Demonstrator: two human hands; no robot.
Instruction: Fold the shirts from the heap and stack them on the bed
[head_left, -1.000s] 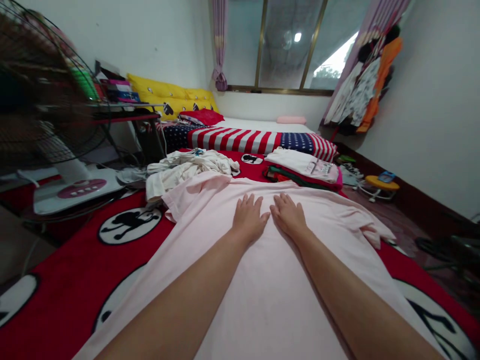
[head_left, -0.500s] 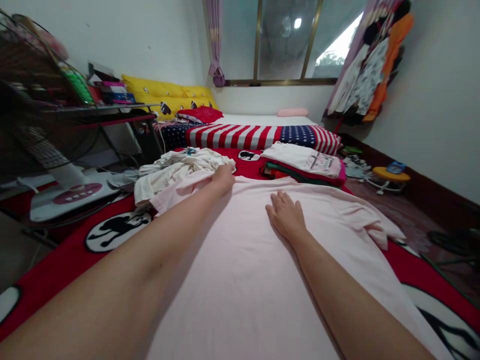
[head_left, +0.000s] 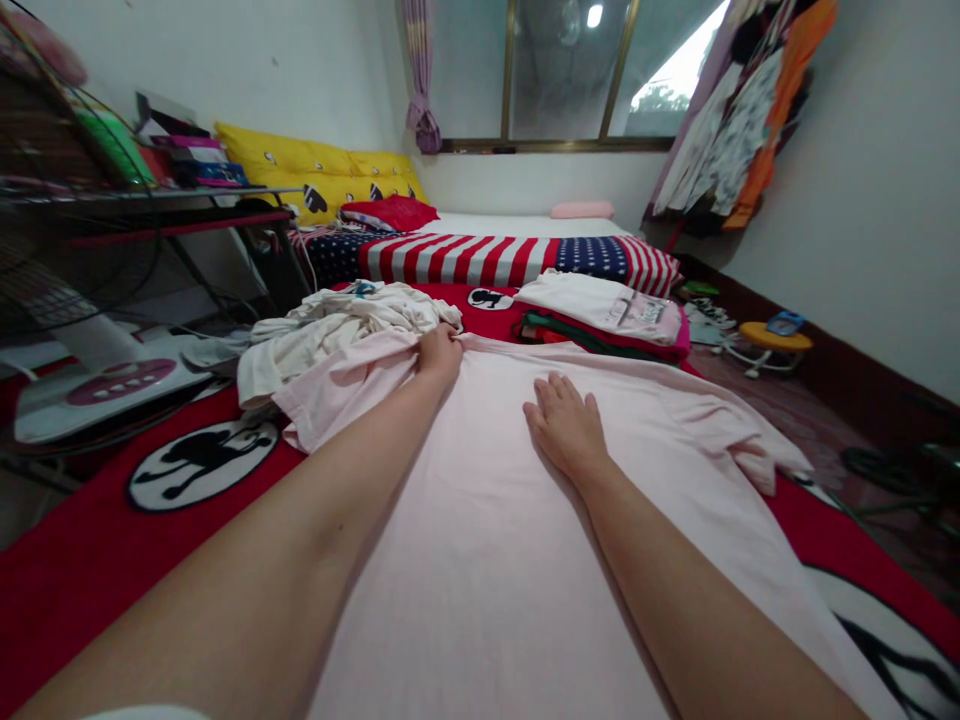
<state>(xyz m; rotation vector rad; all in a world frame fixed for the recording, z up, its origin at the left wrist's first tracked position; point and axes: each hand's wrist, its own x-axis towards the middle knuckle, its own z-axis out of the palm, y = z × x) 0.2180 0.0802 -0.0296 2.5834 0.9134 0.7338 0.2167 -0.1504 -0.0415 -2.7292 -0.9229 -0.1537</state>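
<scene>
Pink T-shirt (head_left: 487, 520): spread flat on red blanket (head_left: 97, 560), no fold made yet. Left hand (head_left: 439, 355): fingers pinching far shoulder edge. Right hand (head_left: 564, 425): flat on cloth, fingers close together. Folded stack (head_left: 607, 315) beyond; crumpled heap (head_left: 337, 325) leftward.

Count log, by kind; positions rel. to the grip.
- Hands: 2. left hand (head_left: 440, 352) closed on cloth (= the grip); right hand (head_left: 566, 425) flat, just right of it.
- pink T-shirt (head_left: 487, 560): 1, under both hands.
- loose clothes heap (head_left: 337, 325): 1, just left of grip.
- folded stack (head_left: 607, 315): 1, beyond and right; min. 3 colour layers visible.
- roundels (head_left: 191, 460) on red cover (head_left: 90, 570): 3 in view, 1 cut off by frame edge.
- Pillows, far beyond grip: yellow pillows (head_left: 300, 170) 2, red pillow (head_left: 394, 212) 1, pink pillow (head_left: 581, 210) 1.
- flag blanket (head_left: 487, 258): 1.
- fan (head_left: 112, 385): 1, far left.
- yellow stool (head_left: 771, 340): 1, far right.
</scene>
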